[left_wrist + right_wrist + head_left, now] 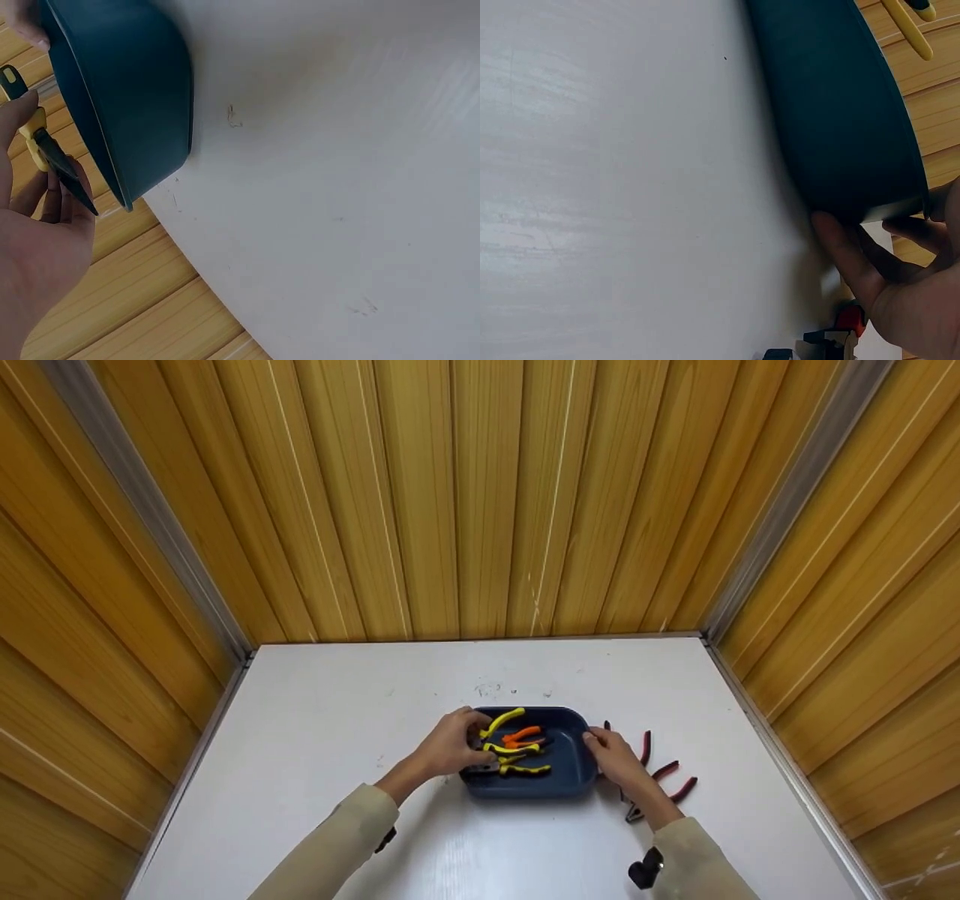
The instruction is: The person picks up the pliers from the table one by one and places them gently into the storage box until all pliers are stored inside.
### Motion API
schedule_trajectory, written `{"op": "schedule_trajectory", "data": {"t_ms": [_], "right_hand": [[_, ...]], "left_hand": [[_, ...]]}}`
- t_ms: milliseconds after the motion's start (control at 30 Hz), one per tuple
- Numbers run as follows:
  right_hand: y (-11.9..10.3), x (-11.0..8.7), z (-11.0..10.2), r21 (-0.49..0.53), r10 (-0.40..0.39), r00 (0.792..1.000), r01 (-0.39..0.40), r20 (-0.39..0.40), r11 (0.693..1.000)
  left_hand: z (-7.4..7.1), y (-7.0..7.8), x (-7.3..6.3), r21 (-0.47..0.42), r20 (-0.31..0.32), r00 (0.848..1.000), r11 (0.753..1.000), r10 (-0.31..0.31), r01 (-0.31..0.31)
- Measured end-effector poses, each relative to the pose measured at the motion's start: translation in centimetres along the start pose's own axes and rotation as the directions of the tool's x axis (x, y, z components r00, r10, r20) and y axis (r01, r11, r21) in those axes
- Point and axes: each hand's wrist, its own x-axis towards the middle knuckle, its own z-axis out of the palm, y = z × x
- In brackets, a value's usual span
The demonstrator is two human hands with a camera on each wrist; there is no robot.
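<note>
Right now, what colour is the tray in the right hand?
The tray is dark blue; the head view shows it best.

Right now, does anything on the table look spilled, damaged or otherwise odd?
Dark, scuff-like marks on the white tabletop, beyond the blue tray, look odd against the mostly plain surface. Nothing looks spilled.

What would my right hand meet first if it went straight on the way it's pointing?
The blue bin: your right hand grips its right end. Past that rim, it would probably cross the inside toward the far wall, though depth is hard to judge.
</note>
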Motion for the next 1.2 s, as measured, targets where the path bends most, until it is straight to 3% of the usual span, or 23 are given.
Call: {"op": "schedule_trajectory", "data": {"t_ms": [233,667,967,1200], "right_hand": [[0.0,0.0,-0.1,-0.011,-0.019,1.0,0.019,-0.003,1.0],[0.1,0.0,0.0,-0.014,-0.016,1.0,0.016,-0.009,1.0],[-0.1,0.3,0.1,0.01,0.004,1.0,-0.004,0.004,1.0],[-0.1,0.1,0.0,0.027,0.015,1.0,-0.015,0.015,1.0]], "left_hand": [[0.7,0.5,0.7,-0.003,0.01,1.0,1.0,0.03,-0.03],[2.1,1.5,1.8,0.028,0.0,1.0,0.999,0.028,-0.028],[3.8,1.9,1.9,0.018,-0.006,1.0,0.999,0.03,-0.03],[5.3,2.2,2.5,0.045,0.008,0.998,0.997,0.066,-0.066]]}}
